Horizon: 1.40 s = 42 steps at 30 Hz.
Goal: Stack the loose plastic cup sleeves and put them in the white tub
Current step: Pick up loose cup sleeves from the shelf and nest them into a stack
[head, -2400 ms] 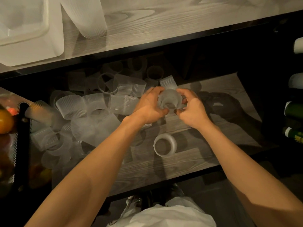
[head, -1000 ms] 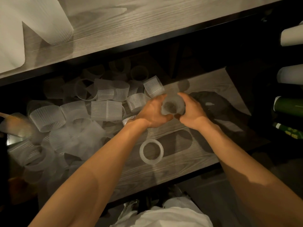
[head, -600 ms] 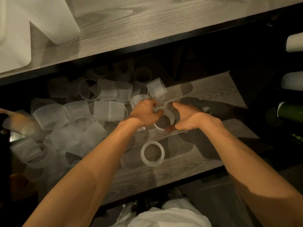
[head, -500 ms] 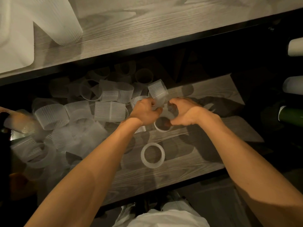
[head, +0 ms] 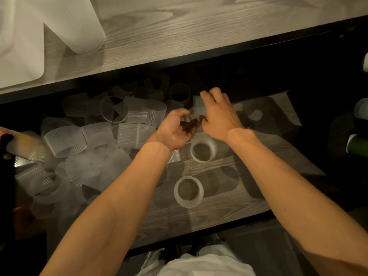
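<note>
1. The left hand (head: 175, 131) is near the middle of the view. Its palm is turned up and to the right, and its fingers are loosely curled and hold nothing.
2. The right hand (head: 218, 116) is just beside it at its 2 o'clock, back up, with the fingers spread and relaxed. Its fingertips reach over a ribbed sleeve (head: 196, 108) at 12 o'clock from the left hand. I cannot tell whether they touch it.
3. A standing sleeve (head: 203, 150) rests upright on the lower shelf (head: 229, 200), at 5 o'clock from the left hand and below the gap between the two hands. Neither hand grips it.
4. A second ring sleeve (head: 188, 191) stands mouth up at 6 o'clock from the standing sleeve, apart from it and between the two forearms.
5. The pile of loose sleeves (head: 135, 134) lies at 9 o'clock from the left hand. They are translucent and ribbed; some lie on their sides and some are squashed flat. The pile spreads to the dark left end of the lower shelf.
6. The white tub (head: 23, 48) sits on the upper shelf (head: 199, 30) at 10 o'clock of the view, with only a corner showing. A ribbed white stack (head: 79, 26) is just beside the tub at its 3 o'clock.
7. A green cylinder (head: 358, 145) lies at the 3 o'clock edge of the view. White clothing (head: 199, 263) shows at 6 o'clock.
</note>
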Motion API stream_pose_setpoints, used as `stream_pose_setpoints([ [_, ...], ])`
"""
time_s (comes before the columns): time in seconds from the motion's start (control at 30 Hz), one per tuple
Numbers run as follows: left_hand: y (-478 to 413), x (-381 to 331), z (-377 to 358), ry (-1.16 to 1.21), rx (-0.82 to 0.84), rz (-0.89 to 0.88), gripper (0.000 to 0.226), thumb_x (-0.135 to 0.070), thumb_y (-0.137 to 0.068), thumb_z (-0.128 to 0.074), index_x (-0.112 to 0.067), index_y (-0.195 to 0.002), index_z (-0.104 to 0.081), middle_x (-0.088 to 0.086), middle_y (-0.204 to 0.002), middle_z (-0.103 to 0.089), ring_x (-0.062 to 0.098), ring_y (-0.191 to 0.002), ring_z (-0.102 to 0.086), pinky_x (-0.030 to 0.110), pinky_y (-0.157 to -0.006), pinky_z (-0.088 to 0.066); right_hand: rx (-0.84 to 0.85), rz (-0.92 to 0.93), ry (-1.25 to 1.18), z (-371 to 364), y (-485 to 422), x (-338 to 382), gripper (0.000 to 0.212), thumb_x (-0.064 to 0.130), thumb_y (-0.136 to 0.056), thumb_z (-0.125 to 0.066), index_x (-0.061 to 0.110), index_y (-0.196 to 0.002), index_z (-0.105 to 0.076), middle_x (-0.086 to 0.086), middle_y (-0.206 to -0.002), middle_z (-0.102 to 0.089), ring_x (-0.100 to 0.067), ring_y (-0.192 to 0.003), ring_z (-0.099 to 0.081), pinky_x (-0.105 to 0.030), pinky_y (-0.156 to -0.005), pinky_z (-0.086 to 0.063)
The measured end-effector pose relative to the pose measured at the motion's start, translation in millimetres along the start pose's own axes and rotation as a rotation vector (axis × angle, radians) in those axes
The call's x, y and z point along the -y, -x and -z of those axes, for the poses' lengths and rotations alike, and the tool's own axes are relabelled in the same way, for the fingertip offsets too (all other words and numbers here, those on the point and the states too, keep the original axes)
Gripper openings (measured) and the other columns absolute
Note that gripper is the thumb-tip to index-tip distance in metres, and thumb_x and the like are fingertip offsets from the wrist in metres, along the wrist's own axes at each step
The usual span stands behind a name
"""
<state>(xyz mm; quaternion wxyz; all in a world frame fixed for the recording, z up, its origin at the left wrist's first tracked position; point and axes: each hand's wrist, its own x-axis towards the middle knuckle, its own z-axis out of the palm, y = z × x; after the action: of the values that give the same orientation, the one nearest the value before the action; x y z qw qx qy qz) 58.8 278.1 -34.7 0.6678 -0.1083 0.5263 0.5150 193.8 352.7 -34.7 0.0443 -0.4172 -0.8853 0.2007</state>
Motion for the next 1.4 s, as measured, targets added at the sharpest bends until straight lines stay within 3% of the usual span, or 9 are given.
stream_pose_setpoints([
  [0.1, -2, -4, -1, -0.028, -0.035, -0.09, 0.01, -0.017, -0.097, -0.058, -0.011, -0.09, -0.062, 0.005, -0.088, -0.063, 0.02, -0.094, -0.063, 0.026, -0.077, -0.054, -0.057, -0.04, -0.05, 0, -2, -5, 0.067, 0.022, -0.088, -0.071, 0.014, -0.146, -0.039, -0.009, -0.14, -0.035, -0.029, -0.125, -0.043, -0.041, -0.097, -0.049],
  [0.23, -7, -7, -1, -0.23, -0.096, -0.231, 0.012, -0.012, -0.096, -0.06, -0.012, -0.084, -0.061, 0.001, -0.074, -0.061, 0.016, -0.084, -0.063, 0.024, -0.073, -0.053, -0.034, -0.108, -0.144, -9, -6, -12, 0.063, 0.025, -0.084, -0.076, 0.015, -0.139, -0.046, -0.007, -0.132, -0.046, -0.029, -0.122, -0.049, -0.043, -0.095, -0.051],
  [0.37, -13, -2, 2, -0.469, -0.115, -0.274, 0.017, -0.012, -0.097, -0.061, 0.0, -0.106, -0.068, 0.01, -0.094, -0.068, 0.016, -0.089, -0.064, 0.021, -0.072, -0.057, 0.019, -0.154, -0.169, -23, -5, -16, 0.065, 0.029, -0.085, -0.077, 0.017, -0.141, -0.046, -0.007, -0.132, -0.051, -0.03, -0.124, -0.051, -0.045, -0.096, -0.05],
  [0.67, -10, 5, -2, -0.796, -0.154, -0.379, 0.014, -0.021, -0.098, -0.062, -0.026, -0.086, -0.059, 0.008, -0.097, -0.068, 0.021, -0.094, -0.066, 0.044, -0.093, -0.056, 0.036, -0.272, -0.355, -33, -1, -24, 0.068, 0.026, -0.082, -0.082, 0.021, -0.14, -0.046, -0.004, -0.134, -0.055, -0.023, -0.122, -0.057, -0.039, -0.099, -0.052],
  [0.87, -9, -1, 11, -0.821, -0.164, -0.429, 0.028, -0.043, -0.087, -0.072, -0.024, -0.104, -0.061, 0.003, -0.108, -0.071, 0.018, -0.101, -0.07, 0.039, -0.092, -0.058, 0.127, -0.254, -0.506, -6, 12, -24, 0.058, 0.026, -0.075, -0.086, 0.024, -0.119, -0.049, 0.007, -0.118, -0.056, -0.01, -0.107, -0.057, -0.02, -0.08, -0.046],
  [1.0, 5, -5, 20, -0.892, 0.05, -0.348, 0.03, -0.034, -0.091, -0.074, -0.012, -0.106, -0.061, 0.013, -0.097, -0.075, 0.019, -0.085, -0.071, 0.031, -0.077, -0.055, 0.279, -0.211, -0.517, 20, 33, -25, 0.078, 0.039, -0.071, -0.09, 0.032, -0.131, -0.041, 0.008, -0.114, -0.059, -0.01, -0.099, -0.063, -0.034, -0.083, -0.056],
  [1.13, 20, 1, 26, -0.959, 0.207, -0.281, 0.025, -0.021, -0.091, -0.075, -0.007, -0.104, -0.058, 0.013, -0.09, -0.072, 0.01, -0.071, -0.071, 0.02, -0.064, -0.054, 0.444, -0.193, -0.488, 27, 53, -26, 0.074, 0.044, -0.07, -0.089, 0.034, -0.124, -0.039, 0.007, -0.11, -0.061, -0.014, -0.098, -0.065, -0.039, -0.085, -0.057],
  [1.23, 19, 9, 32, -1.003, 0.205, -0.253, 0.028, -0.018, -0.087, -0.079, -0.006, -0.104, -0.06, 0.011, -0.096, -0.072, 0.018, -0.085, -0.075, 0.025, -0.076, -0.06, 0.51, -0.2, -0.391, 19, 59, -23, 0.075, 0.044, -0.07, -0.089, 0.032, -0.121, -0.036, 0.01, -0.113, -0.055, -0.013, -0.102, -0.061, -0.04, -0.087, -0.055],
  [1.4, 12, 21, 39, -1.088, 0.094, -0.293, 0.024, -0.015, -0.084, -0.082, -0.01, -0.098, -0.062, 0.007, -0.093, -0.071, 0.017, -0.086, -0.073, 0.031, -0.083, -0.062, 0.453, -0.243, -0.301, 2, 63, -13, 0.075, 0.044, -0.069, -0.089, 0.032, -0.12, -0.035, 0.012, -0.109, -0.051, -0.015, -0.1, -0.059, -0.035, -0.079, -0.053],
])
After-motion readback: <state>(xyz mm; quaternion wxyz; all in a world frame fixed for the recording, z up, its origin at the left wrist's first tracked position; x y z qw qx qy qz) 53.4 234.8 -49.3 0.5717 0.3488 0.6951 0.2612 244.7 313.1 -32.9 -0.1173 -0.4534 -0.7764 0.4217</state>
